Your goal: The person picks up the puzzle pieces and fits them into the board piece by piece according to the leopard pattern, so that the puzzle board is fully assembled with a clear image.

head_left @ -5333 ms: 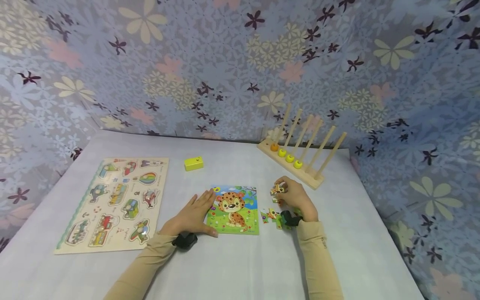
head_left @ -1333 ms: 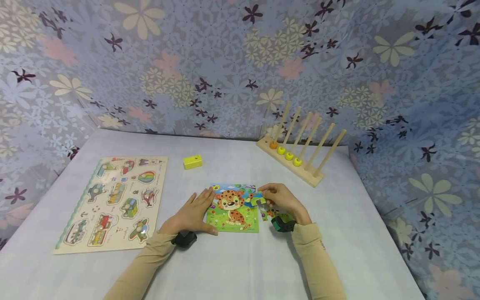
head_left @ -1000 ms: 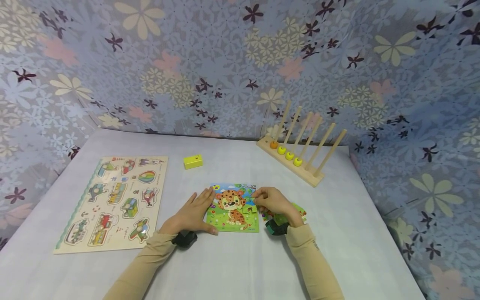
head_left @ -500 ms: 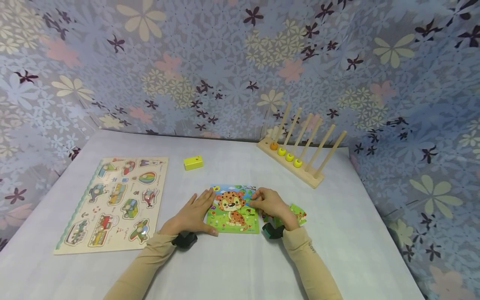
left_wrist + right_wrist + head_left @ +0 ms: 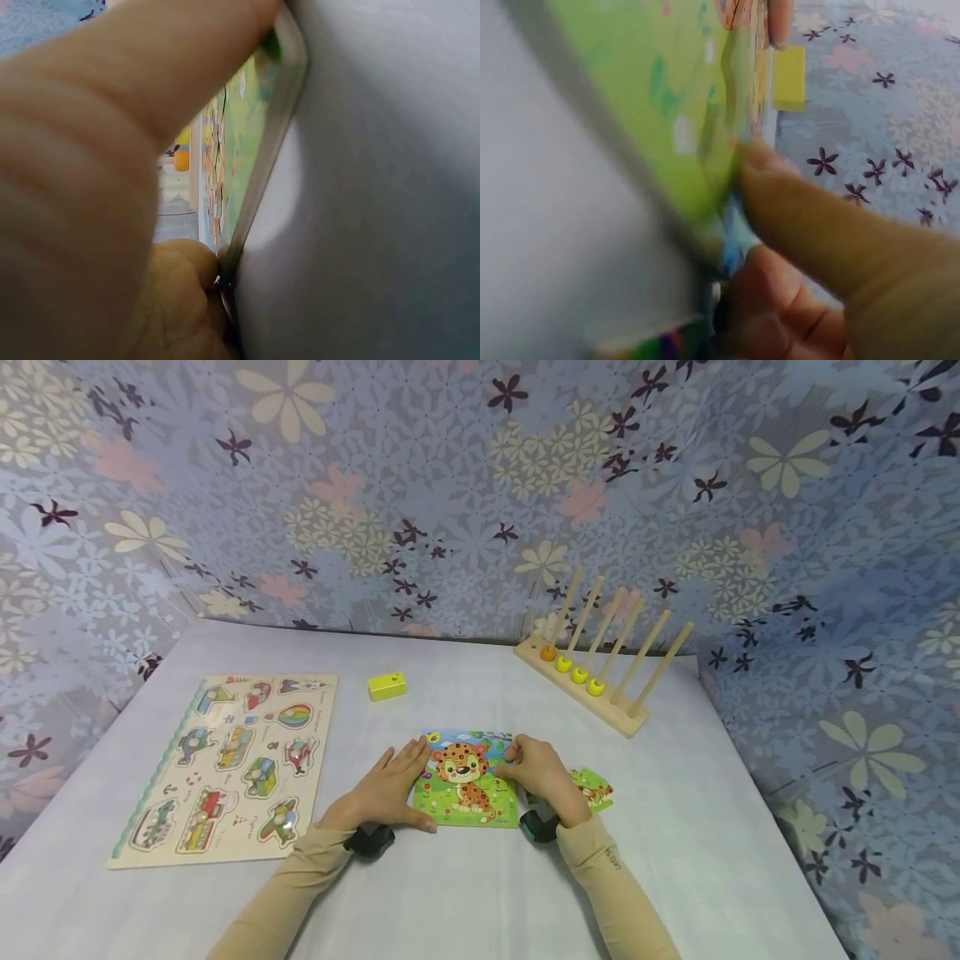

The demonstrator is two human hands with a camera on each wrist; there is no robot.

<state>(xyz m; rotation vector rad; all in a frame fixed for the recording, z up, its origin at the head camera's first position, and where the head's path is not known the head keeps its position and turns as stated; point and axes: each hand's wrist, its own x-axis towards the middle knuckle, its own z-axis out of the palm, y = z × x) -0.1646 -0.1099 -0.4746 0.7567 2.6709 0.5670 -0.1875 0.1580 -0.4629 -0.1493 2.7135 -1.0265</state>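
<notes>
A leopard jigsaw puzzle (image 5: pixel 450 810) lies on the table in front of me, its picture showing a spotted cub on grass. My left hand (image 5: pixel 386 789) rests along its left side, fingers spread and thumb at the lower left corner. In the left wrist view the thumb and a finger touch the board's edge. At the board's right edge, my right hand (image 5: pixel 543 770) has its fingers curled and pinches a partly blue puzzle piece (image 5: pixel 731 236), mostly hidden by the fingers. Several loose puzzle pieces (image 5: pixel 592 787) lie beside the right wrist, partly covered by it.
On the left lies a wooden vehicle peg puzzle (image 5: pixel 251 814). A yellow block (image 5: pixel 387 687) sits behind the leopard board. At the back right stands a wooden peg rack (image 5: pixel 622 720) with one orange and several yellow beads. A floral cloth (image 5: pixel 450 485) hangs behind the table.
My right hand has gone from the loose pieces to the board's right edge, bringing a puzzle piece. Over the last second it has shifted only slightly there. The left hand has stayed in place.
</notes>
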